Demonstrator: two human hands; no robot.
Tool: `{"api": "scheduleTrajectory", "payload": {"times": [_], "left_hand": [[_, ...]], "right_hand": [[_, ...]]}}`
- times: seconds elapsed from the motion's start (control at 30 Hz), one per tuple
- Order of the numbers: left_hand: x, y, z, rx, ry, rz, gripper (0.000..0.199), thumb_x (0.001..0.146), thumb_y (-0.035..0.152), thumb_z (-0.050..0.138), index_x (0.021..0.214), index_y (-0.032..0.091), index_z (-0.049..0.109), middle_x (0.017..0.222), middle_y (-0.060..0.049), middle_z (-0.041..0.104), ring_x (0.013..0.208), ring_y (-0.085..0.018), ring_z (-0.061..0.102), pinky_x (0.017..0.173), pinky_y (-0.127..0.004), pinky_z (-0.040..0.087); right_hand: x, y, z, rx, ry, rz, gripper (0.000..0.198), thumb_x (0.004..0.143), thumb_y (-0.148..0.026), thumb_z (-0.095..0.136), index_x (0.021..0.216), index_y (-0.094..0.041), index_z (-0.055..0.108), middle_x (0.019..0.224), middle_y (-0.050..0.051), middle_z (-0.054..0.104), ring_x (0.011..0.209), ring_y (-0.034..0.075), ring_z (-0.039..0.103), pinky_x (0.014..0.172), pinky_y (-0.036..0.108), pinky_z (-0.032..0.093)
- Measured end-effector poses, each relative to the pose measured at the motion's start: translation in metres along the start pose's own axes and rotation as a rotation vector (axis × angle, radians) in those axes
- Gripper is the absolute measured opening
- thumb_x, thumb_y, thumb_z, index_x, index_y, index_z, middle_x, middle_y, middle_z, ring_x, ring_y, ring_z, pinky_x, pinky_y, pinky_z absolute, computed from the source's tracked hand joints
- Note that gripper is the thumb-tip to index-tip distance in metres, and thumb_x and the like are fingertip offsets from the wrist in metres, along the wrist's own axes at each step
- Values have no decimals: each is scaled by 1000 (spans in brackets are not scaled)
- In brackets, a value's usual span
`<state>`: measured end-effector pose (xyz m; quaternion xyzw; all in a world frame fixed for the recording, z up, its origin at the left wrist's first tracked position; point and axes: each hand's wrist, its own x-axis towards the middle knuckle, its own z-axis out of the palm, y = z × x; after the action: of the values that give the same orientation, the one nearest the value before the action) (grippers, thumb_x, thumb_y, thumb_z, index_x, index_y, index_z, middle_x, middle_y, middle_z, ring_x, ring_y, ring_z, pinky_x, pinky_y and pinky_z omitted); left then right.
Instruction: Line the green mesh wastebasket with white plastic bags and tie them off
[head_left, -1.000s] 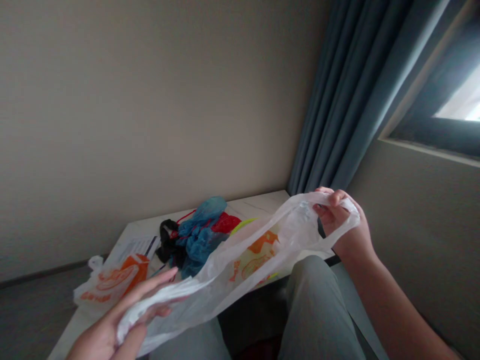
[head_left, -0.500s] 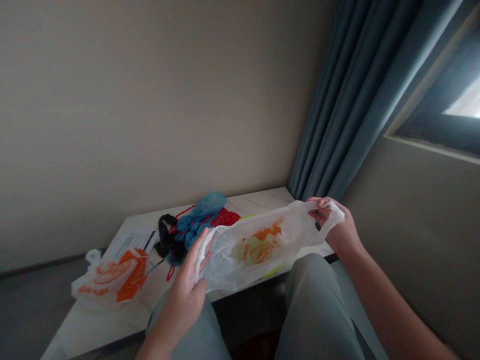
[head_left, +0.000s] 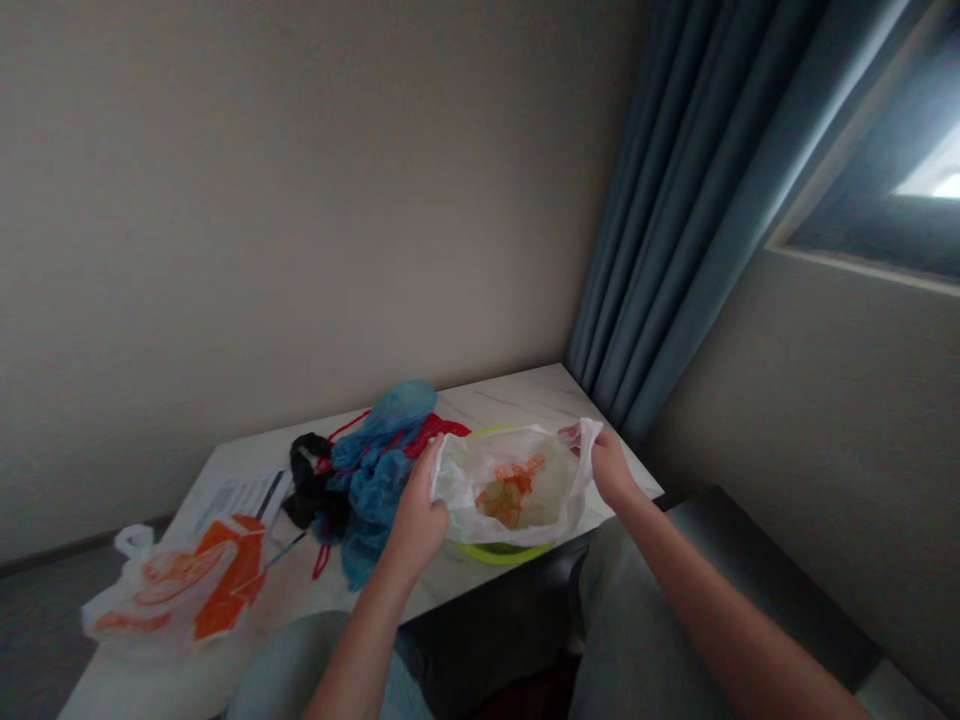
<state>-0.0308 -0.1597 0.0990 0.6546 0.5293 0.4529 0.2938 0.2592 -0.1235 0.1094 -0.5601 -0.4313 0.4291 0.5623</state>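
Observation:
A white plastic bag [head_left: 465, 500] with orange print is spread between my two hands, its mouth stretched wide. My left hand [head_left: 420, 505] is closed on the bag's left edge, thumb on the near side. The right edge is in my right hand [head_left: 606, 462], whose fingertips are partly hidden by the plastic. Under and around the bag shows the rim of a yellow-green round container [head_left: 510, 555]; the bag covers most of it, and I cannot tell whether the bag's bottom is inside.
Left of the bag lie crumpled blue plastic bags [head_left: 379, 475], a red bag [head_left: 439, 432] and a black bag [head_left: 304, 480]. Another white bag with orange print [head_left: 180, 590] and a printed sheet [head_left: 232, 500] lie on the white table [head_left: 517, 385]. A curtain [head_left: 675, 220] hangs at right.
My right hand has come left and slightly lower, closer to my left hand. The bag's mouth has opened up, and it now sits over the yellow-green container. The view has shifted slightly.

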Motion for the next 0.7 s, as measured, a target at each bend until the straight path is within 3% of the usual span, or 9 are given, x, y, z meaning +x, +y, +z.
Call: {"api": "scheduleTrajectory", "payload": {"times": [0.07, 0.2, 0.27, 0.37, 0.5, 0.57, 0.63, 0.7], "left_hand": [[11, -8, 9, 158, -21, 14, 78, 69, 2, 45, 145, 22, 42, 153, -9, 42, 145, -24, 34, 123, -48, 23], [29, -14, 19, 505, 11, 15, 53, 81, 21, 56, 133, 13, 49, 131, -19, 52, 130, -33, 49, 111, -51, 40], [35, -11, 20, 705, 52, 19, 52, 81, 31, 62, 128, 11, 51, 124, -20, 53, 124, -37, 50, 103, -53, 44], [42, -1, 16, 905, 32, 110, 56, 79, 37, 68, 127, 13, 53, 133, -23, 48, 125, -42, 46, 101, -55, 42], [52, 12, 18, 893, -156, 361, 51, 81, 30, 66, 129, 18, 54, 148, -19, 42, 138, -37, 37, 115, -54, 27], [58, 11, 25, 813, -262, 417, 53, 82, 34, 65, 132, 19, 54, 152, -17, 40, 143, -35, 32, 119, -53, 20], [63, 4, 35, 725, -353, 400, 58, 83, 43, 64, 135, 18, 52, 152, -18, 41, 145, -35, 30, 120, -52, 17], [68, -5, 45, 656, -438, 357, 63, 82, 49, 64, 136, 19, 52, 145, -19, 50, 141, -35, 38, 120, -53, 14]], "right_hand": [[6, 10, 7, -85, -20, -14, 19, 65, -33, 60, 71, -18, 69, 82, 9, 73, 80, 25, 67, 77, 38, 51], [16, 24, 12, -151, -28, -22, 22, 64, -31, 55, 71, -18, 71, 85, 10, 74, 85, 26, 67, 79, 38, 51], [18, 24, 8, -118, -18, -6, 21, 63, -31, 56, 72, -19, 71, 90, 10, 75, 89, 27, 67, 81, 38, 50], [19, 13, -7, -14, 25, -21, 20, 65, -32, 55, 70, -20, 70, 94, 8, 75, 96, 27, 66, 87, 39, 48], [19, -34, -27, 69, 47, -257, 20, 72, -33, 53, 67, -20, 67, 96, 8, 74, 104, 28, 65, 95, 41, 45], [21, -65, -27, 66, -2, -303, 34, 82, -41, 43, 67, -20, 66, 94, 10, 73, 105, 28, 65, 96, 42, 45], [23, -90, -16, -131, -45, -363, 38, 88, -43, 40, 77, -21, 69, 99, 8, 72, 106, 27, 64, 97, 41, 45], [25, -101, 3, -504, -190, -380, 29, 86, -44, 54, 92, -21, 71, 100, 8, 71, 102, 27, 64, 94, 39, 45]]}}
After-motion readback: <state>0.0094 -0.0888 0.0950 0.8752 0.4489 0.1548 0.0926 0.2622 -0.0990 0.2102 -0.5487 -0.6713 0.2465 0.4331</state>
